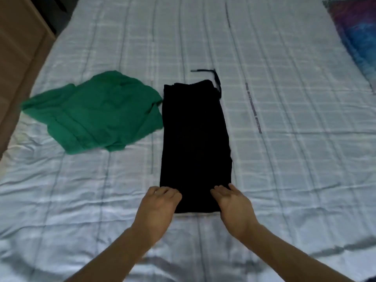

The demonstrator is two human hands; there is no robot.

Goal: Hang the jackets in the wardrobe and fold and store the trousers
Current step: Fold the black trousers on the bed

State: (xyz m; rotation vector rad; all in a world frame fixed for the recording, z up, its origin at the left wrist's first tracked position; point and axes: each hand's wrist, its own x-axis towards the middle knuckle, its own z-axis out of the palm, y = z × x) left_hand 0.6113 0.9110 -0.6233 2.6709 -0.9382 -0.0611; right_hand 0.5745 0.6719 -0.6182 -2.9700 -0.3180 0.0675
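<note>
the black trousers folded into a long narrow strip (196,143) are lying lengthwise on the pale checked bedsheet (284,159), drawstring at the far end. the left hand (157,208) is curling its fingers over their near left corner; the right hand (234,206) is resting nearly flat on the near right corner. a crumpled green garment (97,112) is lying just left.

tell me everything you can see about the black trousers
The black trousers lie flat on the bedsheet as a long, narrow folded strip of soft dark cloth, a drawstring trailing from the far end. Both hands touch the near end: left hand and right hand. A green garment lies alongside.
</note>
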